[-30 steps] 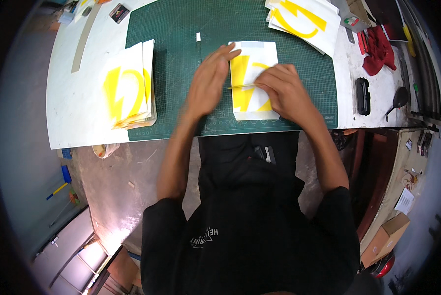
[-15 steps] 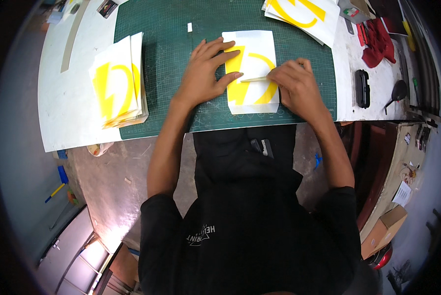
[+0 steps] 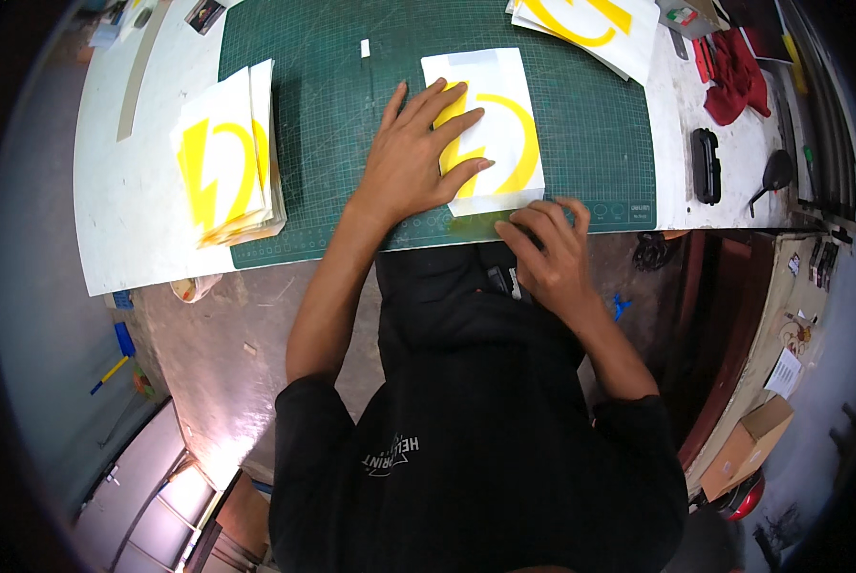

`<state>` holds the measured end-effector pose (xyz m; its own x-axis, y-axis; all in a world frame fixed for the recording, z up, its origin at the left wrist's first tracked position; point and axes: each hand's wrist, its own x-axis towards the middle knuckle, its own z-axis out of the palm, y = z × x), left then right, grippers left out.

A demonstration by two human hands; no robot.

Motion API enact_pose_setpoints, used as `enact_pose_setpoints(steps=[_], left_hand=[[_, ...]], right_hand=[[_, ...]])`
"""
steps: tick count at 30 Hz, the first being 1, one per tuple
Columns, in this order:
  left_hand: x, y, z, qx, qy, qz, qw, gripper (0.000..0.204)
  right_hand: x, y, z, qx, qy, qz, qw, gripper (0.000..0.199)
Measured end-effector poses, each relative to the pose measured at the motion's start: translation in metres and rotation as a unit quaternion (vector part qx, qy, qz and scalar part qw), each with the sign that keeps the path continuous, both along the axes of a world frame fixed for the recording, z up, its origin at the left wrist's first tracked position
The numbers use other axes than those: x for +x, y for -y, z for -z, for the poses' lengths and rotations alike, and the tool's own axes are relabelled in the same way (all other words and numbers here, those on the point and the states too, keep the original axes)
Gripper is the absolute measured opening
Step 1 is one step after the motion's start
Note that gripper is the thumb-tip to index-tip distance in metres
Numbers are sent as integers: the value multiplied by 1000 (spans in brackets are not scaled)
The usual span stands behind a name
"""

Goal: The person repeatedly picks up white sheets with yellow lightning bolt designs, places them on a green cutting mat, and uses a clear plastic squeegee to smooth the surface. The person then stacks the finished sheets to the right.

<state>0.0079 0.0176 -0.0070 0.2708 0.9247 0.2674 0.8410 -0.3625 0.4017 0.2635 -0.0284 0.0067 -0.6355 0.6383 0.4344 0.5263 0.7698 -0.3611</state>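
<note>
A white sheet (image 3: 480,69) with a yellow lightning bolt and curved band lies slightly tilted on the green cutting mat (image 3: 337,115). My left hand (image 3: 418,153) is open, fingers spread flat on the sheet's left part, covering some of the bolt. The thumb rests near the bolt's lower part. Close to the mat's front edge, just below the sheet, my right hand (image 3: 554,250) is pinched on a thin yellowish piece (image 3: 474,224), smeared by motion so its exact kind is unclear. A translucent strip runs along the sheet's lower edge.
To the left stands a stack of similar printed sheets (image 3: 222,172); more sheets (image 3: 600,38) lie at the far right. A small white scrap (image 3: 365,48) is on the mat. On the right are a black case (image 3: 706,166), a red cloth (image 3: 736,81) and a black round-headed object (image 3: 776,172).
My right hand has moved from the sheet's right side down toward me, past its lower edge, with the thin piece. The sheet has tilted slightly and shifted away; my left hand stays on it.
</note>
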Motion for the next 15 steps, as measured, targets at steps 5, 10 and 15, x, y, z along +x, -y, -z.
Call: enact_pose_setpoints(steps=[5, 10, 15], left_hand=[[-2, -1, 3, -7, 17, -7, 1000, 57], [-7, -5, 4, -27, 31, 18, 999, 72], [-6, -3, -1, -42, 18, 29, 999, 111]], right_hand=[[4, -39, -14, -39, 42, -33, 998, 34], [-12, -74, -15, -100, 21, -50, 994, 39], [8, -74, -7, -88, 26, -11, 996, 34]])
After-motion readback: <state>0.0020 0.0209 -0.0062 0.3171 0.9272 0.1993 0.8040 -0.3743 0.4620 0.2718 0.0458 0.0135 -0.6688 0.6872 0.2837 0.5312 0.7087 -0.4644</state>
